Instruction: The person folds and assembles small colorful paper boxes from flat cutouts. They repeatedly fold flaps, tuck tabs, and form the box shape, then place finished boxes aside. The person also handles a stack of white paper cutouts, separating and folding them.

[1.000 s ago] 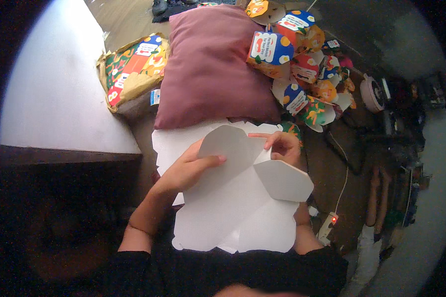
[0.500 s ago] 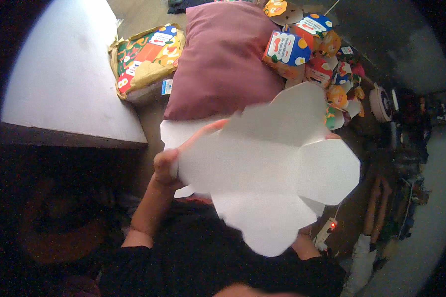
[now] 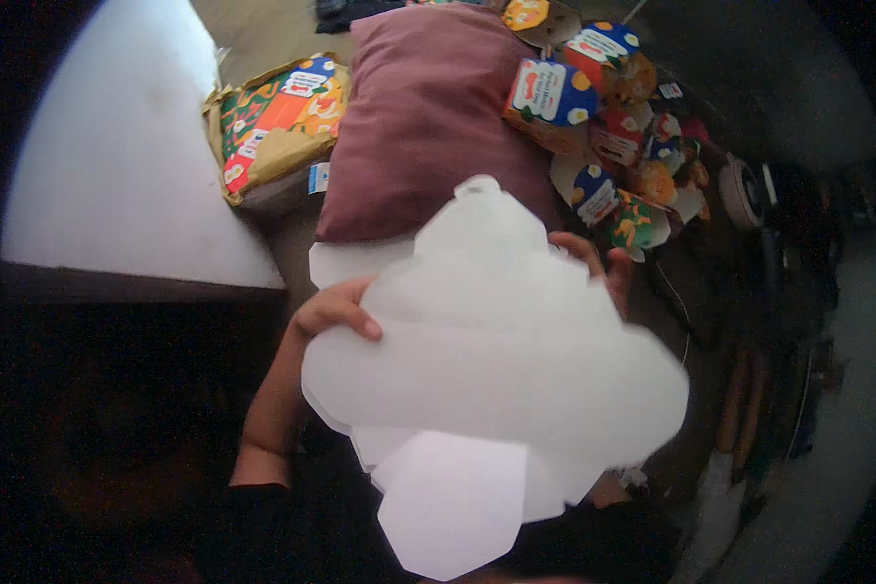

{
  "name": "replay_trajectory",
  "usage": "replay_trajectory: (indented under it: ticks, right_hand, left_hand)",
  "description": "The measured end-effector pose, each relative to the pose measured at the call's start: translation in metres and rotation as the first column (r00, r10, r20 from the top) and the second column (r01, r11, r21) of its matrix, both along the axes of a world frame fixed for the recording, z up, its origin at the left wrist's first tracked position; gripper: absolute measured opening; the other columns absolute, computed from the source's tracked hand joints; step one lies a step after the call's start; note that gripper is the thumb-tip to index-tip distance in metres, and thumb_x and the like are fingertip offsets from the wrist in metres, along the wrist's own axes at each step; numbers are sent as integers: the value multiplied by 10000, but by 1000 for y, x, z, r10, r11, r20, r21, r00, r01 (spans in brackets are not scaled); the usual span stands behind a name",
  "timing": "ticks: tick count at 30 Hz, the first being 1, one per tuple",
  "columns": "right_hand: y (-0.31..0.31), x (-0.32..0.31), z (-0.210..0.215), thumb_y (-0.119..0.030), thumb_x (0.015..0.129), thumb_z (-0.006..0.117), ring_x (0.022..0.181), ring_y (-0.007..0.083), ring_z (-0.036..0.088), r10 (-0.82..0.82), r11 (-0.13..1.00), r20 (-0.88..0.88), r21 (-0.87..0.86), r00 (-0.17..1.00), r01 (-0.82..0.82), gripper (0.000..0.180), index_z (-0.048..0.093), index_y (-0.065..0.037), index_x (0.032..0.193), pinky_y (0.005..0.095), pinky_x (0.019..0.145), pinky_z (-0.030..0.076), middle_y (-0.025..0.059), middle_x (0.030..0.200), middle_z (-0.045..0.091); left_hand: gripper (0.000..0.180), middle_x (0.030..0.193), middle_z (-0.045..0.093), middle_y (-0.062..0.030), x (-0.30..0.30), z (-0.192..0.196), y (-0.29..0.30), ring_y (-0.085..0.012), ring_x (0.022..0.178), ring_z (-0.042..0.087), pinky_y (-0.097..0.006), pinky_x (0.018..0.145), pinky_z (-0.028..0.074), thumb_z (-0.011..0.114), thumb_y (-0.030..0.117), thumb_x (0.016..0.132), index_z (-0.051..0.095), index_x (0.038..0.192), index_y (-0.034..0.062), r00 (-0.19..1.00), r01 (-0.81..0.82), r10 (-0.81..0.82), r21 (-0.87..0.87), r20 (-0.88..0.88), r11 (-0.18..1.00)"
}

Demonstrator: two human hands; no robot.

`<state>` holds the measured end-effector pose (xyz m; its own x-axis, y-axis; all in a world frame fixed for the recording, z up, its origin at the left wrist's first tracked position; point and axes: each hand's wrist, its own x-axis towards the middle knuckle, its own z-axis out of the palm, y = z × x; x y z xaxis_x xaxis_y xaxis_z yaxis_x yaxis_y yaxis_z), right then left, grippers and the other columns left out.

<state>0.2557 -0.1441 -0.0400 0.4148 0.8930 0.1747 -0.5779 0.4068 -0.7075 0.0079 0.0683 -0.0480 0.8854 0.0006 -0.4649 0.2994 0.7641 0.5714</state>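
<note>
A large flat white cardboard box blank [image 3: 496,380] with rounded flaps is lifted up close to the camera. My left hand [image 3: 333,310] grips its left edge, thumb over the front face. My right hand [image 3: 599,268] holds the upper right edge, with only the fingers showing behind the card. Beneath it, another white blank [image 3: 346,261] lies flat, mostly covered.
A dusky pink pillow [image 3: 428,117] lies beyond the blank. Several folded colourful printed boxes [image 3: 608,107] are piled at the upper right. A wrapped pack of printed blanks [image 3: 277,122] sits at the upper left beside a white surface [image 3: 117,165].
The white blank was partly folded and low on the stack; now it is spread flat and raised toward the camera, both hands gripping its edges.
</note>
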Motion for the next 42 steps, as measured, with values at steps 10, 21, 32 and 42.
replay_trajectory:
  ticks: [10,21,32,42]
  right_hand:
    - [-10,-13,21,-266,842,646,1194,408,465,188,974,-264,-73,946,-214,331,522,-171,1134,470,922,454,353,1329,350]
    - [-15,-4,5,-144,809,694,1199,373,462,-7,991,477,119,879,-56,268,533,-165,1023,452,947,433,277,1281,393]
    - [-16,-12,0,-171,836,642,1153,419,489,23,987,442,133,896,-91,197,517,-151,987,510,950,413,282,1241,437]
    - [-21,-23,11,-228,909,537,1096,463,520,-100,972,538,233,837,-33,130,497,-114,957,549,950,398,297,1128,538]
  left_hand:
    - [1062,1390,374,-184,-4,6,-11,-275,1299,345,-353,1095,175,689,-27,539,158,1458,29,996,-5,6,-6,86,1000]
    - [1104,1309,451,-182,4,14,-15,-288,1227,419,-336,1063,237,630,-42,418,205,1436,16,997,-47,49,-45,53,998]
    - [856,989,529,-111,9,31,-35,-249,972,520,-249,908,364,575,52,290,432,1134,28,959,-241,261,-167,109,956]
    - [702,1191,481,-232,2,36,-34,-314,1140,460,-379,956,331,588,36,425,478,1114,-45,687,26,-2,-22,727,999]
